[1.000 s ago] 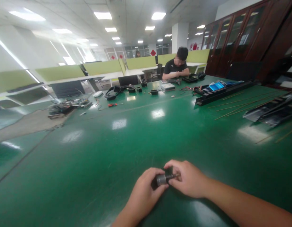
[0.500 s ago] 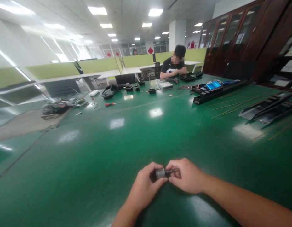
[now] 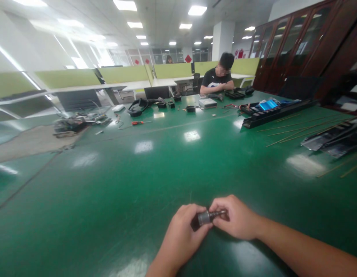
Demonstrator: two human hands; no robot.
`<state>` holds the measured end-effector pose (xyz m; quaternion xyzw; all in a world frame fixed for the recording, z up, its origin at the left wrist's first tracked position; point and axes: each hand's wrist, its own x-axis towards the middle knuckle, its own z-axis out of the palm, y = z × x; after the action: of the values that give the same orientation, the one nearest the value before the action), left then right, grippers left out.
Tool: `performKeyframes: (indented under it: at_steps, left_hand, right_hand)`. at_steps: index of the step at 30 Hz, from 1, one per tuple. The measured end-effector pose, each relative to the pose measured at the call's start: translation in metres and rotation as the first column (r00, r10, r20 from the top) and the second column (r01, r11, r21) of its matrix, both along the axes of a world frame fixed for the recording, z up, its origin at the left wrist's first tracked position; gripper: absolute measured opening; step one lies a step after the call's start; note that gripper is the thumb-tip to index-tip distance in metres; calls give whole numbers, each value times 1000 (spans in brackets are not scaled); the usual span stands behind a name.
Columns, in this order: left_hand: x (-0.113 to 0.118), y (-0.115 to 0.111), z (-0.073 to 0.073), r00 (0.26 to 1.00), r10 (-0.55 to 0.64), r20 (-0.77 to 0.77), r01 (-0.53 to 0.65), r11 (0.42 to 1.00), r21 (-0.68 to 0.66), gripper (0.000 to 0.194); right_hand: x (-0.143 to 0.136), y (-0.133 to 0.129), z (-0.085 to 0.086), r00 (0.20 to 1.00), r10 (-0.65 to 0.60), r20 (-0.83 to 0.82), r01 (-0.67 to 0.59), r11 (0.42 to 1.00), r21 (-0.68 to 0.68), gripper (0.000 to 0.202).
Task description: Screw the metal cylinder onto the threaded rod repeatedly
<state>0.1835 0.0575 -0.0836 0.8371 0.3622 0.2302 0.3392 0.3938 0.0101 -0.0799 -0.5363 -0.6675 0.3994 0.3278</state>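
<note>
Low over the green tabletop (image 3: pixel 155 181), my two hands meet around a small grey metal cylinder (image 3: pixel 204 218). A narrower dark shaft (image 3: pixel 218 214) extends from its right end. My left hand (image 3: pixel 184 229) is closed round the cylinder, with thumb and index finger on its sides. The cylinder's left end is in shadow inside that hand. Thumb and fingers of my right hand (image 3: pixel 237 217) pinch the shaft, whose far tip lies among the fingers. The exact kind of part is too small and blurred to tell.
An orange-handled screwdriver (image 3: pixel 141 122) lies farther back, near black goggle-like gear (image 3: pixel 137 107). A white box (image 3: pixel 207 103) is in front of a seated person (image 3: pixel 217 79). At right are a long black channel (image 3: pixel 278 114), thin rods (image 3: pixel 294 134) and metal rails (image 3: pixel 328 139); cluttered parts (image 3: pixel 77 124) lie left.
Both hands and the held part appear slightly farther right and lower in view; the background has also shifted right. The grip stays much the same, with more of the shaft showing.
</note>
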Motion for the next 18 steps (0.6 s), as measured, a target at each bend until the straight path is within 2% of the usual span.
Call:
performKeyframes:
  at_steps: [13,18]
  left_hand:
    - [1,2,4,999,-39,17,37,993,111,20]
    - [3,2,6,1000,-26,11,25,994,105,19]
  right_hand:
    - [-2,0,2,999,-16,-43,17,1000,4,7]
    - [-1,1,2,998,-8,-63,9,1000,14,7]
